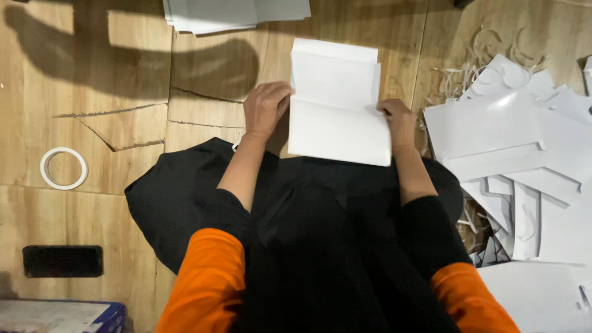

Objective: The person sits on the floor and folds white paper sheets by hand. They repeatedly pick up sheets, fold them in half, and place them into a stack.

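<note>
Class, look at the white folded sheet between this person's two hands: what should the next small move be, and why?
Probably press the fold flat. The left hand holds the left edge of the white folded sheet, and the right hand pinches its right edge at the crease line, where the upper flap looks still slightly raised. A pile of finished white pieces lies to the right.

The folded sheet (338,105) looks like stiff white paper or card, smooth and matt, with crisp creases. The heap of flat pieces (518,160) at the right is the same white card, some faces with a slight sheen. The floor (111,123) is wood-grained, worn and cracked on the left. The ring of tape (63,168) looks like pale, smooth plastic. The lap covering (308,234) is black matt cloth; the sleeves (206,283) are orange knit fabric.
</note>
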